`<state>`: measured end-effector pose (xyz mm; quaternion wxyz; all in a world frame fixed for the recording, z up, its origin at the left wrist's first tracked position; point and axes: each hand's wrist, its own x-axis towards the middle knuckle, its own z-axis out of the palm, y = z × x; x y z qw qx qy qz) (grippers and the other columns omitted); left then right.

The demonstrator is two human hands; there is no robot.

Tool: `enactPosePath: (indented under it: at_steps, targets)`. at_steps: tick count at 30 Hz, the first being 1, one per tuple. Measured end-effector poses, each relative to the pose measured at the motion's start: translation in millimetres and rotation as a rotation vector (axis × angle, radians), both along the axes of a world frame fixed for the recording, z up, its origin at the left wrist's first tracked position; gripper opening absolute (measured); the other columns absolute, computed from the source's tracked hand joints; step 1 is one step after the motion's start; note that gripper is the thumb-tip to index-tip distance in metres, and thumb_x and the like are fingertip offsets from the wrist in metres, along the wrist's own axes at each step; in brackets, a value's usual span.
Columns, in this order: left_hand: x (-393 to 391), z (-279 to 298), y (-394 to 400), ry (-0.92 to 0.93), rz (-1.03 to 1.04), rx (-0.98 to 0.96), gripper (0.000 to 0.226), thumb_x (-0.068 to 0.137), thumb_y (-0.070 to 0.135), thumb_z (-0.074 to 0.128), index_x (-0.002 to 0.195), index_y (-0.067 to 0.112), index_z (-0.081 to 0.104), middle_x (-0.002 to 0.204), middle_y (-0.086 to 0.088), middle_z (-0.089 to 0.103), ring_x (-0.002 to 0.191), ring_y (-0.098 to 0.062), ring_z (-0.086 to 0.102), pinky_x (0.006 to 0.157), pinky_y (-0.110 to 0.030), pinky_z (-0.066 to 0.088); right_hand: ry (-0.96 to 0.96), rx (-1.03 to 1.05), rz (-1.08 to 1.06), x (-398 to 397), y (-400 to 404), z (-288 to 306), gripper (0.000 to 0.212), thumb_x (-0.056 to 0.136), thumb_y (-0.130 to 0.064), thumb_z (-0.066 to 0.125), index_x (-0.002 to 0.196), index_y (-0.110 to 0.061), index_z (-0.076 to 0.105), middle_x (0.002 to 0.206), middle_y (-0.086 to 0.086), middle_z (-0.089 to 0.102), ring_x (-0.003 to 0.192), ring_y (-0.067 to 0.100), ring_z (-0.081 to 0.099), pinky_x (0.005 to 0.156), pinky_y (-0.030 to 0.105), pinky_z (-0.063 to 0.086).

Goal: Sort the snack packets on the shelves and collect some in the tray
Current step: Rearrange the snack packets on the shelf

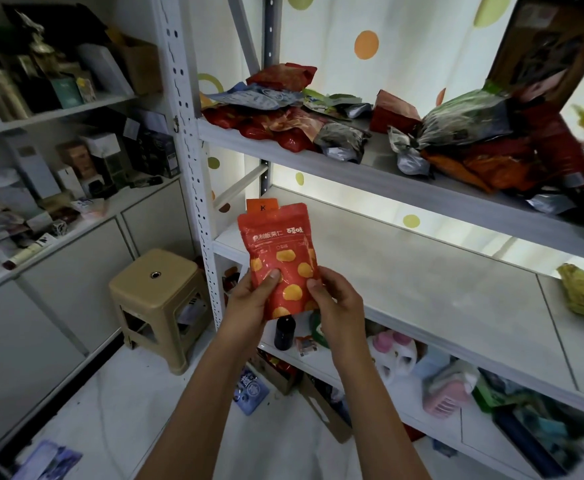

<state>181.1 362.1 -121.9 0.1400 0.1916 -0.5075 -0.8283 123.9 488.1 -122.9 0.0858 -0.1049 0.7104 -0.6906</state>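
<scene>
Both hands are on one red packet (pixel 280 258) with yellow spots, held upright in front of the middle shelf (pixel 422 271). Left hand (pixel 252 299) has its grip on the lower left edge, thumb across the front; right hand (pixel 335 299) pinches the lower right edge. The upper shelf (pixel 352 168) carries a messy pile of packets (pixel 283 112), mostly red and silver. A tan stool (pixel 155 296) stands on the floor to the left.
</scene>
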Motion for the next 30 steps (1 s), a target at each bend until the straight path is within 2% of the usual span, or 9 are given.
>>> enactPosePath:
  at_steps: [3,5,9,12,14,17,20,24,30]
  targets:
    - [-2.8,2.3,2.0,-0.024,0.044,-0.055,0.053,0.083,0.036,0.069,0.130,0.017,0.051,0.119,-0.009,0.068,0.103,-0.027,0.069,0.091,-0.048,0.055,-0.046,-0.053,0.003,1.2,4.6,4.9,0.022,0.090,-0.022,0.069,0.111,-0.024,0.065,0.104,-0.010,0.068,0.086,-0.002,0.068,0.066,0.013,0.054]
    - [-6.8,8.3,2.9,-0.029,0.060,-0.096,0.054,0.084,0.037,0.069,0.130,0.016,0.049,0.119,-0.009,0.068,0.098,-0.024,0.071,0.079,-0.040,0.060,-0.054,-0.091,-0.018,1.2,5.7,8.1,0.019,0.090,-0.018,0.069,0.108,-0.022,0.065,0.098,-0.013,0.068,0.078,-0.006,0.068,0.060,0.010,0.052]
    - [-15.3,40.8,3.3,0.001,0.003,-0.154,0.039,0.090,0.031,0.065,0.123,0.019,0.049,0.108,-0.005,0.070,0.083,-0.017,0.074,0.058,-0.025,0.057,-0.047,-0.130,-0.099,-5.3,5.6,28.1,0.017,0.090,-0.018,0.069,0.108,-0.018,0.068,0.101,-0.003,0.072,0.087,0.009,0.071,0.064,0.016,0.056]
    - [-23.6,72.6,-0.1,0.091,-0.077,-0.234,0.038,0.088,0.022,0.068,0.123,0.020,0.052,0.110,-0.007,0.071,0.091,-0.020,0.073,0.070,-0.029,0.059,0.012,-0.173,-0.164,-19.4,8.1,57.2,0.018,0.091,-0.018,0.068,0.109,-0.013,0.069,0.097,0.003,0.074,0.083,0.019,0.071,0.061,0.026,0.058]
    - [-32.3,95.2,-2.1,0.152,-0.127,-0.342,0.044,0.086,0.019,0.071,0.125,0.024,0.053,0.114,-0.004,0.069,0.099,-0.019,0.070,0.081,-0.033,0.059,0.076,-0.174,-0.191,-32.7,10.6,79.9,0.016,0.091,-0.020,0.069,0.106,-0.014,0.070,0.092,0.001,0.074,0.075,0.015,0.070,0.056,0.025,0.055]
    - [-48.8,128.4,-3.1,0.205,-0.101,-0.422,0.047,0.082,0.019,0.075,0.125,0.025,0.058,0.116,-0.002,0.067,0.100,-0.017,0.069,0.080,-0.033,0.059,0.152,-0.154,-0.194,-52.5,12.2,113.5,0.013,0.091,-0.025,0.069,0.100,-0.017,0.071,0.084,-0.002,0.074,0.062,0.007,0.066,0.052,0.024,0.053]
    - [-70.0,157.5,-2.5,0.226,-0.042,-0.423,0.039,0.081,0.017,0.076,0.117,0.023,0.062,0.113,-0.004,0.067,0.096,-0.021,0.071,0.078,-0.035,0.060,0.255,-0.048,-0.182,-76.8,10.3,141.2,0.017,0.094,-0.030,0.064,0.101,-0.016,0.071,0.084,0.001,0.073,0.064,0.011,0.065,0.052,0.027,0.052]
    - [-102.7,187.7,-1.5,0.210,0.003,-0.459,0.034,0.081,0.014,0.076,0.111,0.018,0.060,0.106,-0.004,0.068,0.090,-0.022,0.071,0.073,-0.033,0.061,0.415,0.183,-0.232,-111.0,11.5,164.2,0.027,0.096,-0.035,0.057,0.102,-0.013,0.072,0.097,0.003,0.073,0.089,0.019,0.067,0.071,0.031,0.049]
    - [-148.2,195.9,5.7,0.090,0.059,-0.561,0.028,0.075,0.012,0.080,0.076,0.028,0.058,0.084,0.000,0.064,0.085,-0.029,0.068,0.074,-0.047,0.060,0.633,0.634,-0.369,-153.2,32.6,174.9,0.017,0.091,-0.016,0.055,0.101,-0.014,0.068,0.104,0.006,0.068,0.096,0.027,0.063,0.074,0.035,0.050]
